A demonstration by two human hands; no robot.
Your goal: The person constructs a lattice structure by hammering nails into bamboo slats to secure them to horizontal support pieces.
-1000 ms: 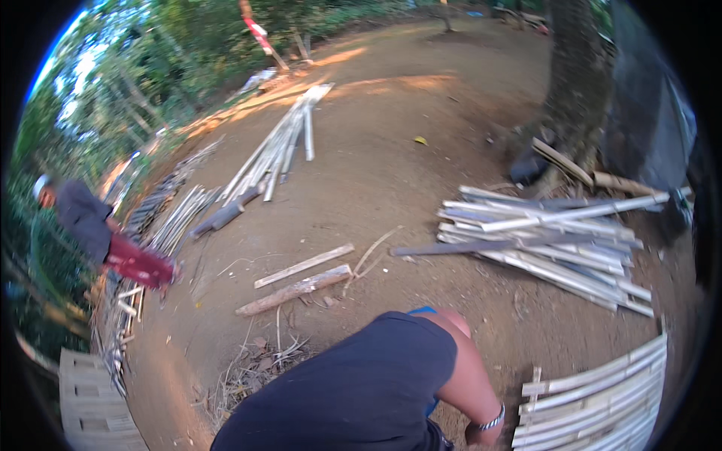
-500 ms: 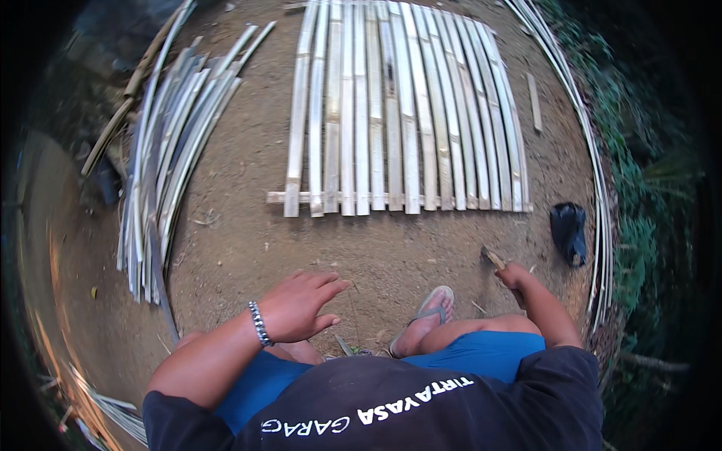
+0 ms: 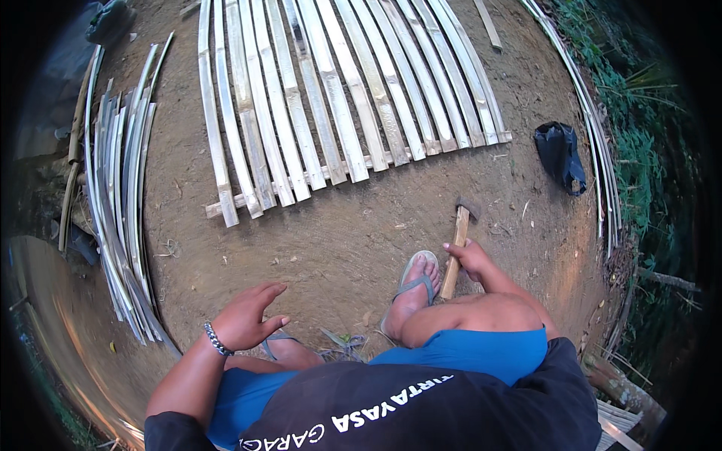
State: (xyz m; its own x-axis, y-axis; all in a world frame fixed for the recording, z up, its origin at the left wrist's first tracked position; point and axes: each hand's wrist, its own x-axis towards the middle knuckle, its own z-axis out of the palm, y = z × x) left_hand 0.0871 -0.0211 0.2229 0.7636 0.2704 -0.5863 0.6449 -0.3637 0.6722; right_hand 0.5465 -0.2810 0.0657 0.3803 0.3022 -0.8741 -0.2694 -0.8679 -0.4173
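A hammer with a pale wooden handle [image 3: 453, 259] and a dark metal head is upright in my right hand [image 3: 471, 258], whose fingers wrap round the handle. The hammer is beside my right foot. My left hand [image 3: 246, 317] is held out over the ground, empty, with thumb and fingers apart and a chain bracelet at its wrist. Beyond both hands lies a panel of parallel split-bamboo slats [image 3: 331, 98]. Their near ends rest across a thin crosspiece [image 3: 213, 210], and several stick out past it by uneven lengths.
Loose bamboo strips [image 3: 113, 195] are piled at the left. A black plastic bag [image 3: 559, 156] lies right of the panel. Long thin strips [image 3: 594, 135] run along the right edge beside green plants [image 3: 639, 143]. A short loose slat [image 3: 489, 24] lies at the far right.
The view has turned, so the panel now looks tilted and further left. My right hand has brought the hammer in closer to my right foot. My left hand stays empty.
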